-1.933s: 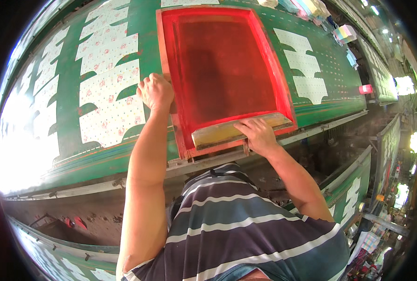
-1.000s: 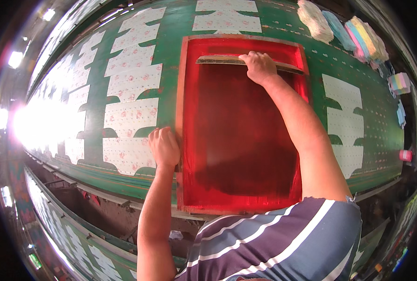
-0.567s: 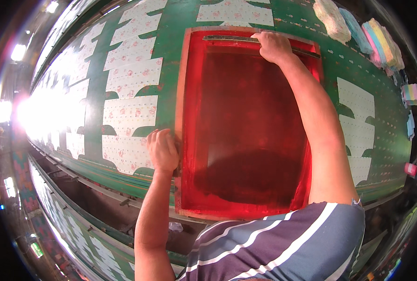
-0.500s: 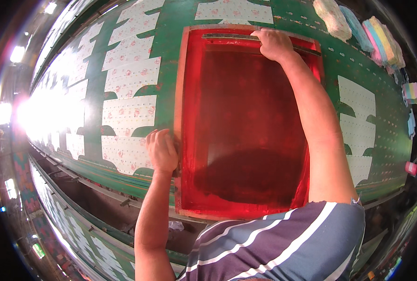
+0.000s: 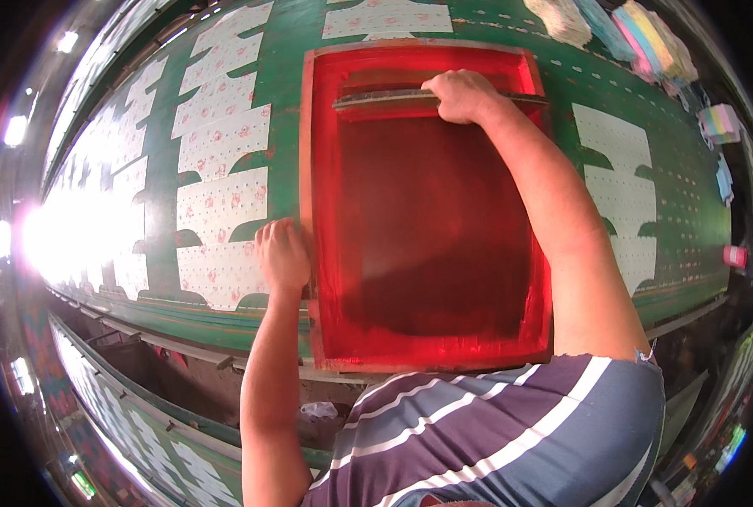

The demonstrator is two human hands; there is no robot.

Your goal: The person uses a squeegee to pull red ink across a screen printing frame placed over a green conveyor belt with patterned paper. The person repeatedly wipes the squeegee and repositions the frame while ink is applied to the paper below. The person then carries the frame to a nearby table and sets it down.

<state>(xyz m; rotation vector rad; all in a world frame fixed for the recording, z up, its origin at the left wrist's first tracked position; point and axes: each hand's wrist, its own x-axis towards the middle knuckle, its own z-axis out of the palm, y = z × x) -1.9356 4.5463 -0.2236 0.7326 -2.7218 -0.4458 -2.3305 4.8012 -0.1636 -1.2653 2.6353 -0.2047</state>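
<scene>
A large red printing screen (image 5: pixel 427 245) in a wooden frame lies flat on a long green table (image 5: pixel 296 51). My right hand (image 5: pixel 461 95) grips a long squeegee (image 5: pixel 376 99) lying across the far end of the screen. My left hand (image 5: pixel 282 253) presses down on the frame's left edge, fingers curled over it. Red ink coats the mesh, darker in the middle.
White cut fabric pieces (image 5: pixel 220 160) with small red flower prints lie in rows left of the screen; plain white pieces (image 5: pixel 622 194) lie to its right. Coloured cloth stacks (image 5: pixel 638 25) sit at the far right. A second table level runs below the near edge.
My right hand carried the squeegee from the near end to the far end of the screen, and has now drawn it slightly back toward me. My left hand stays on the frame's left edge.
</scene>
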